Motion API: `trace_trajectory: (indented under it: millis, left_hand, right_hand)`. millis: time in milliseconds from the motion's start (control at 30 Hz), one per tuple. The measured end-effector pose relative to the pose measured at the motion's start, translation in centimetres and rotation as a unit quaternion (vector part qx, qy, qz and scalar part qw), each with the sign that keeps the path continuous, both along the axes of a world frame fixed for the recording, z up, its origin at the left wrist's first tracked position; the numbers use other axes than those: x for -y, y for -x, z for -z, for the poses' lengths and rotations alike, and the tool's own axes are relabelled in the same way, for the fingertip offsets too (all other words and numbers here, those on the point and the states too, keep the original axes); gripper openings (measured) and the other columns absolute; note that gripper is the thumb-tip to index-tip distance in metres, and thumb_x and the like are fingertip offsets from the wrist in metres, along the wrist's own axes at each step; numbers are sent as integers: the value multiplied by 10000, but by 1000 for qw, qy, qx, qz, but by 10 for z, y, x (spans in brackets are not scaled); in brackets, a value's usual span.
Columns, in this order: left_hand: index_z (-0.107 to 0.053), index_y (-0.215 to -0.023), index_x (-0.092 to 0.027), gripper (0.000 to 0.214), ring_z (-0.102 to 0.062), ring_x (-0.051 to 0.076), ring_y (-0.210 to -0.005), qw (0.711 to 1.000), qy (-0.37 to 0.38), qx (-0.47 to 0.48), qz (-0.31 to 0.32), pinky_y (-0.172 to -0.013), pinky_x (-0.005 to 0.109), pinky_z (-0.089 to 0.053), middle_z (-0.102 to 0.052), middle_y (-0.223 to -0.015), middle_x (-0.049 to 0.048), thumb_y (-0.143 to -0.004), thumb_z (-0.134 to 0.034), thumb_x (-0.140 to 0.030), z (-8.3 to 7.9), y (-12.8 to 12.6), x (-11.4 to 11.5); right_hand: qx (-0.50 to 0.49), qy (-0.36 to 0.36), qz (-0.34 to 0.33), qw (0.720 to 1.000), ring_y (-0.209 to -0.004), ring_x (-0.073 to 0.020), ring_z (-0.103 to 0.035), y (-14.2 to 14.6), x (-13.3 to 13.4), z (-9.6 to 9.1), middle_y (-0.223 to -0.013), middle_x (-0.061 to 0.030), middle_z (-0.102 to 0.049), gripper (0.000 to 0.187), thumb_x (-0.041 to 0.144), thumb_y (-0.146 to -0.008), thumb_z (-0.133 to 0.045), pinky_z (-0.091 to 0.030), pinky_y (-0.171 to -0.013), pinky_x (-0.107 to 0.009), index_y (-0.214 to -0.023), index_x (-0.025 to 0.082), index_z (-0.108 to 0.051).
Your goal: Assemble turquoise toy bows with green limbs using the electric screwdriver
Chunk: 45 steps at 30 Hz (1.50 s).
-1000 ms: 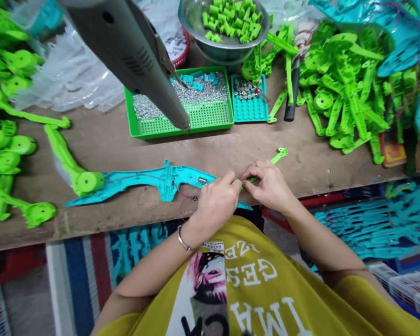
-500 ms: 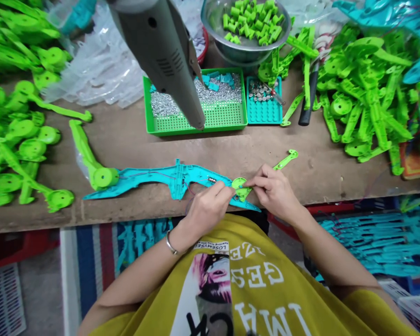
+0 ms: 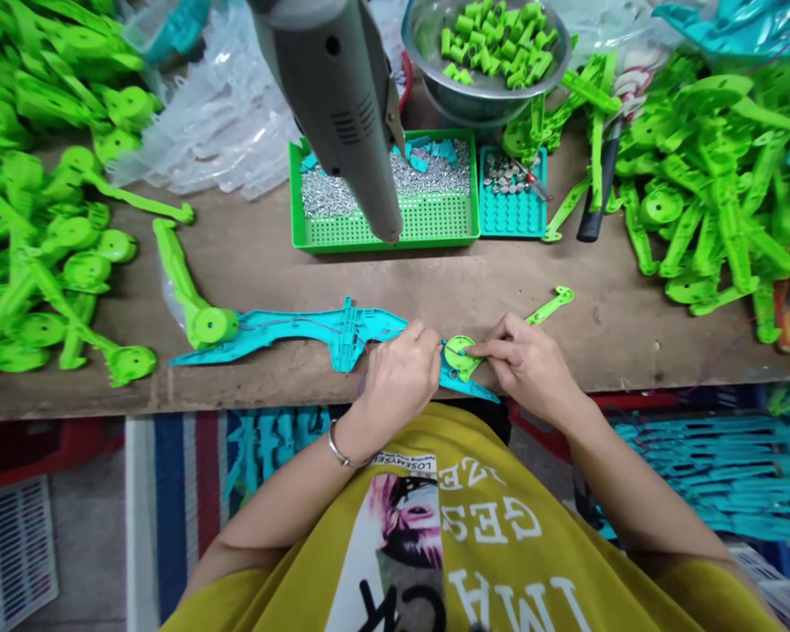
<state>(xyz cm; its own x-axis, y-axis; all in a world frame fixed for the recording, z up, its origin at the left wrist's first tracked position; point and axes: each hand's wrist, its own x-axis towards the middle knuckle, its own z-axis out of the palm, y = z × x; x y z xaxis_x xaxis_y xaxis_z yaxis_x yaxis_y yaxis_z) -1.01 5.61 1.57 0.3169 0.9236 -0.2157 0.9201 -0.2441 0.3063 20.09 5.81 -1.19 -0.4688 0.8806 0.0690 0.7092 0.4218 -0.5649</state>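
A long blue plastic piece, shaped like a toy bow body [image 3: 290, 329], lies along the table's front edge. At its left end sits a green arm with a round hub [image 3: 211, 326]. At its right end lies another green arm piece with an open round hub [image 3: 462, 353]. My left hand [image 3: 403, 367] is closed over the blue piece, pinching a thin wire that runs into the right hub. My right hand [image 3: 530, 362] grips that green arm piece, its fingertips pressed on the hub's middle. The left fingertips are partly hidden.
Behind stand a green basket of screws [image 3: 385, 239], a blue tray [image 3: 513, 219] of small metal parts and a steel bowl [image 3: 480, 110] of green tubes. A grey tool [image 3: 348, 114] hangs over the basket. Green parts are heaped left [image 3: 46, 237] and right [image 3: 711, 193].
My left hand has shifted slightly up, baring the hub, with a thin wire now showing between fingers and hub. My right fingertips stay at the hub. The whole view has shifted slightly.
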Motion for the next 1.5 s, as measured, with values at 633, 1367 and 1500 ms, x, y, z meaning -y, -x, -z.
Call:
trace_trajectory:
  millis: [633,1367,1500]
  left_hand:
    - [-678,-882,-182,207,-620,176,-793,997,0,80,-7,-674,285,-455,-629,-875,54,-991,-512,-239,-8,22,0]
    - [-721,-830,-127,140,-730,316,-802,986,97,-102,91,-656,354,-521,-739,-828,166,-818,-581,-129,-32,5,-56]
    - [-716,-849,-108,162,-743,353,-838,981,98,-139,97,-654,371,-545,-727,-811,194,-840,-554,-117,-39,-4,-59]
  right_hand:
    - [103,-57,-83,989,-844,-241,-461,36,7,-18,-821,-63,-663,290,182,-966,-485,-266,-745,-403,-1202,198,-652]
    - [148,-58,-76,984,-837,-236,-400,45,7,-16,-871,-81,-579,297,137,-932,-558,-237,-723,-392,-1160,241,-717]
    - [138,-52,-66,987,-844,-228,-409,48,7,-14,-870,-75,-573,255,153,-932,-566,-244,-729,-387,-1104,243,-732]
